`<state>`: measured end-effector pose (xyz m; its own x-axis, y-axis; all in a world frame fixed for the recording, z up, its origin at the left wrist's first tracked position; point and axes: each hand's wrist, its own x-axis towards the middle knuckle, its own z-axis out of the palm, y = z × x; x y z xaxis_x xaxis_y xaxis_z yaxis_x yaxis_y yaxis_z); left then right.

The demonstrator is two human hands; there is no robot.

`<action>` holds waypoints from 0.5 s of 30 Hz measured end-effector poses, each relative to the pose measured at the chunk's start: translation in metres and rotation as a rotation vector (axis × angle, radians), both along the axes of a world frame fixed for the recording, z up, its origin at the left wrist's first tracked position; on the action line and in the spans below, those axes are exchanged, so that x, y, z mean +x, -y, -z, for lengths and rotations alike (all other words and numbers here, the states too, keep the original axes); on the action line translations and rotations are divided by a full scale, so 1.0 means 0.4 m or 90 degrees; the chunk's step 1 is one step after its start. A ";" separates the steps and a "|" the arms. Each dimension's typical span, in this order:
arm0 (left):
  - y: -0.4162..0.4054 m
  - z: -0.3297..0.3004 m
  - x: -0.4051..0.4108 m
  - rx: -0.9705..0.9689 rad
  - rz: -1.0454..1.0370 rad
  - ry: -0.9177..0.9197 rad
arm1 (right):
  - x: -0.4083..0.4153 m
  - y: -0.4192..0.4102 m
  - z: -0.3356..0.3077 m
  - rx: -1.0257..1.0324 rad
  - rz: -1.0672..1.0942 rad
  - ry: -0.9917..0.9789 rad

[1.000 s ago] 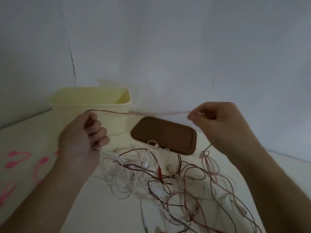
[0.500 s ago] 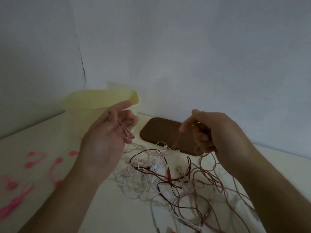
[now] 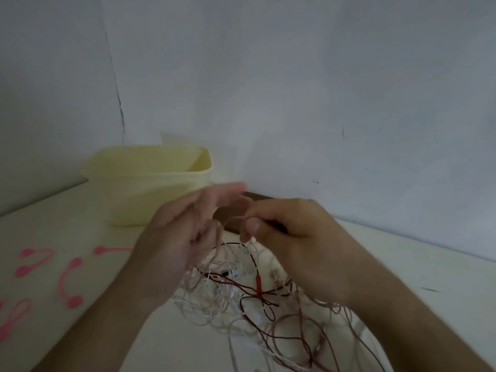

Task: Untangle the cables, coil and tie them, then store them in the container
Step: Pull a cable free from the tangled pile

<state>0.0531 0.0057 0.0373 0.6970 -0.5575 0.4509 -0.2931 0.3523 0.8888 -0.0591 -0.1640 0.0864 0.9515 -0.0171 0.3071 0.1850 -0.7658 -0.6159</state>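
A thin pale-pink cable [image 3: 233, 220] arcs between my two hands, which are close together above the tangle of white, pink and dark-red cables [image 3: 241, 294] on the table. My left hand [image 3: 177, 242] is raised with blurred, mostly straight fingers, and strands of the pink cable lie across its palm. My right hand [image 3: 295, 245] pinches the same cable between thumb and forefinger. The pale-yellow container [image 3: 150, 194] stands uncovered behind my left hand. Its brown lid [image 3: 257, 196] lies flat behind my hands, mostly hidden.
Several pink silicone ties [image 3: 69, 280] lie on the table at the left. Walls meet in a corner close behind the container. More loose cable loops trail toward the lower right edge [image 3: 335, 345].
My hands have come together from wide apart. The taut pink cable between them has become a short loop, and my left hand went from a fist to straight fingers with strands across it.
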 end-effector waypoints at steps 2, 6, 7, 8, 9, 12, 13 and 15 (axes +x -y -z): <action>0.020 0.001 -0.028 0.038 0.018 -0.014 | 0.002 -0.013 0.006 -0.056 -0.002 0.034; 0.011 0.015 -0.007 0.100 -0.037 0.031 | -0.002 -0.008 0.000 -0.015 0.085 0.080; -0.001 0.015 0.006 0.102 -0.052 0.029 | -0.002 0.000 -0.003 0.001 0.105 0.082; -0.013 0.011 0.016 0.083 -0.046 0.000 | -0.005 0.012 -0.010 0.009 0.115 0.083; -0.024 0.006 0.030 0.034 -0.021 -0.067 | -0.007 0.025 -0.017 0.010 0.123 0.085; -0.050 -0.012 0.079 -0.171 0.051 -0.304 | -0.017 0.082 -0.040 0.077 0.192 0.103; -0.059 -0.014 0.094 -0.212 0.031 -0.344 | -0.019 0.102 -0.045 0.141 0.219 0.116; -0.074 -0.010 0.114 -0.235 -0.039 -0.378 | -0.025 0.136 -0.050 0.271 0.279 0.142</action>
<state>0.0986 0.0351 0.0411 0.9091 -0.3935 0.1366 0.1761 0.6602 0.7302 -0.0692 -0.2183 0.1064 0.7430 -0.5534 0.3764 0.0688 -0.4962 -0.8655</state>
